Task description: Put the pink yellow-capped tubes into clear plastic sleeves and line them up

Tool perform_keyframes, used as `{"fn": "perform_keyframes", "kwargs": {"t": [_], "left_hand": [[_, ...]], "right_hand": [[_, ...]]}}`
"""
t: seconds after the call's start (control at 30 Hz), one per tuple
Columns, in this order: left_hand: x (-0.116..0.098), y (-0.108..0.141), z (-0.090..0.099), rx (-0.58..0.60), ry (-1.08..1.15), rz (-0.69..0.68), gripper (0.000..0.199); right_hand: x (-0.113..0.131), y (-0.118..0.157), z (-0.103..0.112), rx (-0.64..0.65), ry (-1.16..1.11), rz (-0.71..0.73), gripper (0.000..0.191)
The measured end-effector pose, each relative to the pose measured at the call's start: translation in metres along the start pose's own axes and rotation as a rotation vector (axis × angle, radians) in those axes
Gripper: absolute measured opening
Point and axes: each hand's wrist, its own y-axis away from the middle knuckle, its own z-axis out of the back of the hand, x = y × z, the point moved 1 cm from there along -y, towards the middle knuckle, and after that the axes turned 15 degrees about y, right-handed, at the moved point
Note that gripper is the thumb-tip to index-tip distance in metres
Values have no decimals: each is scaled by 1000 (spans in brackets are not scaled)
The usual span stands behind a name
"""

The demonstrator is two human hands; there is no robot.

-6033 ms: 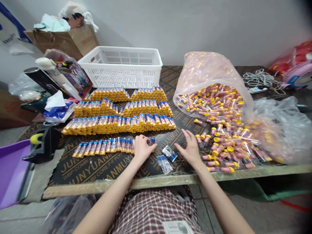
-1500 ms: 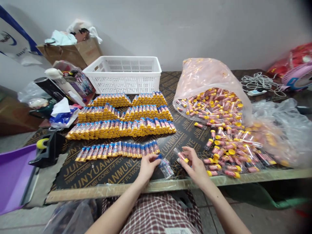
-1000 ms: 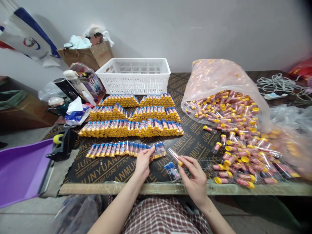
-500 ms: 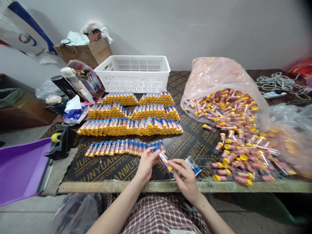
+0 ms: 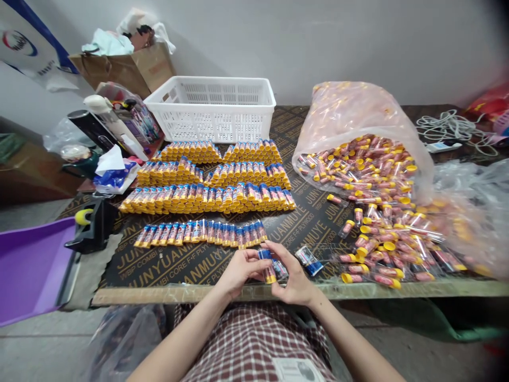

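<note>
Close to the table's front edge I hold a small clear tube (image 5: 268, 270) with a yellow end, a blue band and pinkish contents. My left hand (image 5: 240, 271) pinches its left side. My right hand (image 5: 293, 277) curves around the right side, index finger by the blue top and thumb near the yellow end. Partly hidden behind the right fingers lies a blue printed packet (image 5: 280, 268); a similar stack of printed wrappers (image 5: 309, 260) rests to its right. Just beyond my hands runs a single row of labelled tubes (image 5: 199, 232).
Stacked rows of labelled tubes (image 5: 207, 198) stand before a white plastic basket (image 5: 212, 121). To the right, unlabelled tubes (image 5: 374, 246) spill from a pinkish plastic bag (image 5: 358, 106). A tape dispenser (image 5: 95, 228), purple dustpan (image 5: 35, 270) and bottles (image 5: 109, 119) are at left.
The tube has turned from slanting to nearly upright, its yellow end toward me. My right hand has shifted from pinching the yellow end to curving around the tube. The view has shifted slightly.
</note>
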Motion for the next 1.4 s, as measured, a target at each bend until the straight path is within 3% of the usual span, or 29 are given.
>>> {"fn": "perform_keyframes", "kwargs": {"t": [0.27,0.37,0.43,0.5,0.57,0.63,0.7,0.8,0.87,0.9,0.97,1.03,1.1,1.27,1.33,1.4], "left_hand": [[-4,6,-4,-31,22,-22,38],[-12,8,11,-96,-55,-57,38],[-24,12,34,-213,-256,-112,38],[-41,20,65,-389,-599,-183,38],[-58,30,96,-568,-984,-241,37],[-71,39,118,-674,-1235,-237,37],[-78,46,126,-727,-1373,-203,37],[-77,48,113,-792,-1523,-229,41],[-67,41,94,-758,-1625,-386,42],[-60,36,84,-680,-1672,-498,40],[-42,23,67,-408,-1760,-673,39],[-26,12,60,-164,-1826,-728,45],[-16,5,61,-58,-1869,-722,53],[-21,-1,67,-85,-1885,-776,48],[-22,-2,61,-123,-1798,-828,41],[-16,-2,48,-163,-1652,-804,34]], "right_hand": [[2,-2,-7,-5,-55,-7,88],[2,-11,-5,52,3,8,85],[-5,-20,-5,73,131,-28,85],[-16,-29,-6,70,308,-81,82],[-28,-36,-11,71,475,-98,73],[-36,-42,-17,88,586,-66,62],[-39,-44,-22,92,646,-37,53],[-34,-44,-26,98,690,-11,49],[-28,-42,-27,123,706,3,50],[-26,-40,-27,143,710,8,51],[-23,-34,-29,192,712,13,54],[-23,-29,-32,239,712,6,59],[-23,-25,-38,262,712,-10,62],[-19,-32,-43,244,745,-33,61],[-23,-38,-26,182,828,-50,58],[-35,-38,8,50,970,-176,48]]}}
